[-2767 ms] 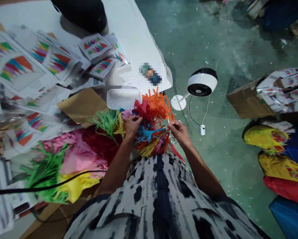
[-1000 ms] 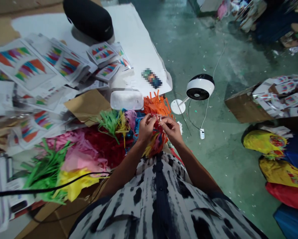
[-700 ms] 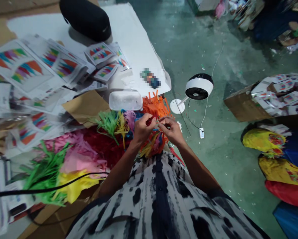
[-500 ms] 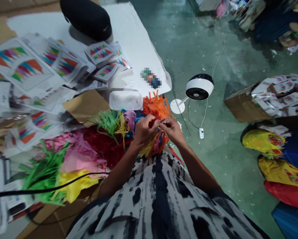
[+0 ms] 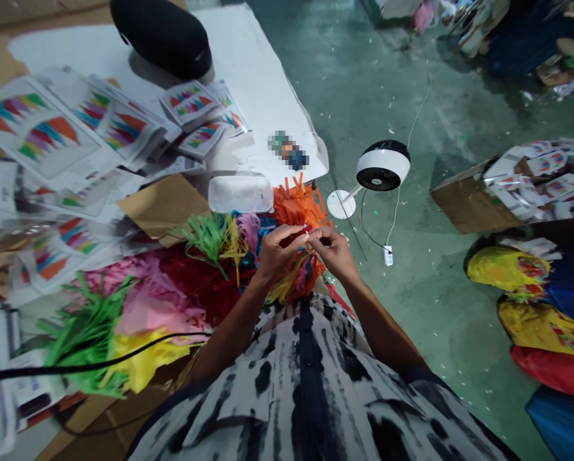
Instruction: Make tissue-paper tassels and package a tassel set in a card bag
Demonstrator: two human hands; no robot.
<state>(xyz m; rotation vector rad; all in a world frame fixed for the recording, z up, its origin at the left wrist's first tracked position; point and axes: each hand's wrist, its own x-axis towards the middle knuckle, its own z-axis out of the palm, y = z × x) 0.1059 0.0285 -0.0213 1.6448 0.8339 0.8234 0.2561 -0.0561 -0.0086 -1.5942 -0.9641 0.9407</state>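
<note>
Nearer the wearer than the white tub [image 5: 240, 194], and to its right, the left hand [image 5: 279, 251] and right hand [image 5: 334, 251] meet fingertip to fingertip, both pinched narrow on a red piece [image 5: 307, 228]. Most of that piece is hidden by the fingers, and a tiny pale bit at the pinch is too small to make out. Orange fringe [image 5: 297, 206] starts at the tub's right end and passes behind the hands; green fringe [image 5: 206, 238] lies on the tub's near left side. Right of the tub and farther off, an object on the white table [image 5: 248, 57] is pixelated past recognition. The table's edge runs a little right of the tub. Past it, green floor [image 5: 423, 211] stretches toward a carton [image 5: 471, 200] well to the tub's right, with a fan [image 5: 383, 166] standing between. Beyond the tub, leftward, the top border cuts off a black rounded object [image 5: 164, 38].
</note>
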